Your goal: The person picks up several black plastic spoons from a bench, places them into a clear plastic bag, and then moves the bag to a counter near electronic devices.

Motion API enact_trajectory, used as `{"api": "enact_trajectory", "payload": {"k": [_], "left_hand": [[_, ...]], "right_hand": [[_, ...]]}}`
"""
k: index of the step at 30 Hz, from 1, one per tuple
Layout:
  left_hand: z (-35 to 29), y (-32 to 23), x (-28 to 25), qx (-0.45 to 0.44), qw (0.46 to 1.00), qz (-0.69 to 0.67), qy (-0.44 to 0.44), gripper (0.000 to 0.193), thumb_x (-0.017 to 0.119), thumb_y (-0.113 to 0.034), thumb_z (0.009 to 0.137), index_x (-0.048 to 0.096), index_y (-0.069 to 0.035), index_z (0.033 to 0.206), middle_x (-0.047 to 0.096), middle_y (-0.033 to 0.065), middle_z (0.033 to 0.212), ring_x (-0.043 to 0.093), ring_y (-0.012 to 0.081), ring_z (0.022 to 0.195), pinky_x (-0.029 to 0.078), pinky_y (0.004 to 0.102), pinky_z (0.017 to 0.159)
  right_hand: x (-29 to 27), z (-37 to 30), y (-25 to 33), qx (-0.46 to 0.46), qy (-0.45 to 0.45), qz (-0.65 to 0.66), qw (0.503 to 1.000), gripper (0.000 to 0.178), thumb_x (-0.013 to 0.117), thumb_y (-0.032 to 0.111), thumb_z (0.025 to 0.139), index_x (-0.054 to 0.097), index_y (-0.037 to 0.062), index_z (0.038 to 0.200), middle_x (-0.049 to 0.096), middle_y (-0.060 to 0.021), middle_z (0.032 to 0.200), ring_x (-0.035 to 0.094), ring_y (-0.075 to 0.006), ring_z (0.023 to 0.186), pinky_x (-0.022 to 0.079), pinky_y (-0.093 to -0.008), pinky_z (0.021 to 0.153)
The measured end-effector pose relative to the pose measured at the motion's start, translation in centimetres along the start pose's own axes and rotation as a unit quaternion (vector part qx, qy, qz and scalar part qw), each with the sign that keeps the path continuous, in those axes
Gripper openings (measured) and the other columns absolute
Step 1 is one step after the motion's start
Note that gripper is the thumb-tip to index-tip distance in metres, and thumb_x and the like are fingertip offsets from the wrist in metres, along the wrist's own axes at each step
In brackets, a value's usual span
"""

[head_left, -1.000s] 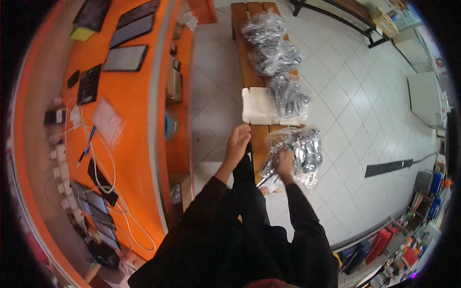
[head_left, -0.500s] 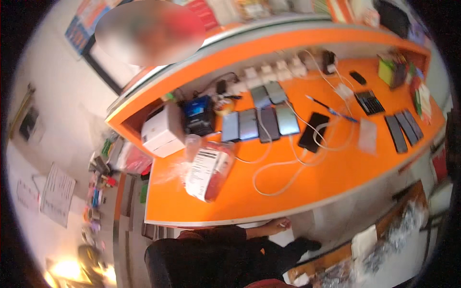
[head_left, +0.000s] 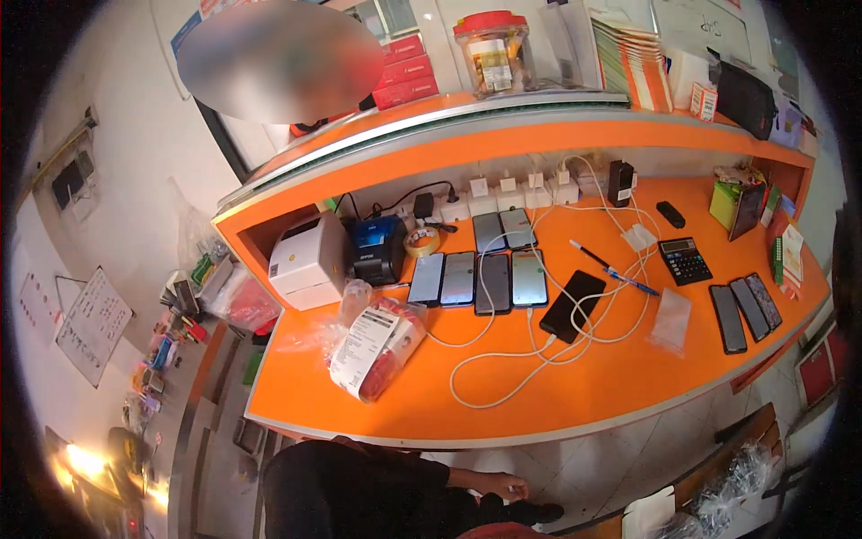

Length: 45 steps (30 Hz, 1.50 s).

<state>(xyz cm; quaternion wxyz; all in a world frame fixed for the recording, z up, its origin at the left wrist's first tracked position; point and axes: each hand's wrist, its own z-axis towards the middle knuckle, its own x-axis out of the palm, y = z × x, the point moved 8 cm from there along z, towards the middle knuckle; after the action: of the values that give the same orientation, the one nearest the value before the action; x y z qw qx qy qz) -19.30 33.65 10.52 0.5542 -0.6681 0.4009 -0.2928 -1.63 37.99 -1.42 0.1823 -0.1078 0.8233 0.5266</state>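
My left hand (head_left: 510,488) is low in the picture, below the near edge of the orange desk (head_left: 359,418), at the end of a dark sleeve. Its fingers look curled inward; whatever they may hold is hidden. It touches nothing on the desk. My right hand is out of view. Nearest on the desktop lie a black phone (head_left: 573,305) with a white cable (head_left: 503,402) plugged in and a clear-wrapped red parcel (head_left: 395,364) with a white label. Several phones lie in two rows behind them, including one with a lit pale screen (head_left: 529,278).
A white box-shaped device (head_left: 310,260), blue-black device (head_left: 377,250) and tape roll (head_left: 421,241) stand at the left. Chargers (head_left: 507,193) line the back. Rightward are a pen (head_left: 633,281), clear bag (head_left: 671,319), calculator (head_left: 685,260) and several dark phones (head_left: 729,319). A person's blurred shape is beyond the counter.
The view has shifted and become sharper, with more of the shelf above the desk showing. My left hand sits lower in the picture. The desk items keep their arrangement.
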Motion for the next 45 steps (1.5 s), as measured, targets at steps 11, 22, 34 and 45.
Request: {"api": "enact_trajectory", "payload": {"k": [11,22,34,45], "left_hand": [[1.3,0.2,-1.0,-0.025,0.999,0.002,-0.037,0.017,0.046,-0.018,0.08,0.046,-0.005,0.091,0.049,0.0044,0.082,0.047,0.0142,0.078,0.038,0.0276,0.07],[1.1,-0.4,0.5,-0.05,0.99,0.125,-0.051,0.016,0.046,-0.011,0.077,0.046,-0.004,0.091,0.049,0.0087,0.082,0.048,0.0182,0.076,0.04,0.0291,0.066],[0.1,1.4,2.1,-0.113,0.968,0.222,0.041,0.023,0.047,-0.015,0.077,0.043,-0.004,0.097,0.049,0.0133,0.092,0.048,0.0261,0.088,0.039,0.0363,0.074],[2.4,0.1,2.1,-0.093,0.95,0.286,0.083,0.023,0.047,-0.019,0.078,0.042,-0.007,0.097,0.047,0.0139,0.092,0.049,0.0302,0.083,0.038,0.0401,0.07]], "right_hand": [[-1.0,0.6,-2.4,0.03,0.034,0.023,0.999,0.032,0.048,0.025,0.075,0.048,0.0031,0.099,0.055,-0.0097,0.085,0.053,-0.0207,0.073,0.043,-0.0328,0.063],[-2.5,-1.4,-3.9,0.058,0.032,0.058,0.996,0.031,0.047,0.023,0.075,0.049,0.0028,0.099,0.055,-0.0091,0.085,0.053,-0.0198,0.073,0.043,-0.0319,0.063],[-3.4,-2.3,-6.0,0.08,0.01,0.124,0.989,0.03,0.047,0.022,0.076,0.05,0.0025,0.098,0.055,-0.0085,0.085,0.053,-0.0188,0.073,0.043,-0.0309,0.063],[-4.5,-2.9,-7.9,0.113,-0.009,0.173,0.978,0.028,0.047,0.021,0.076,0.05,0.0022,0.097,0.055,-0.0078,0.086,0.053,-0.0178,0.072,0.043,-0.03,0.064]]}}
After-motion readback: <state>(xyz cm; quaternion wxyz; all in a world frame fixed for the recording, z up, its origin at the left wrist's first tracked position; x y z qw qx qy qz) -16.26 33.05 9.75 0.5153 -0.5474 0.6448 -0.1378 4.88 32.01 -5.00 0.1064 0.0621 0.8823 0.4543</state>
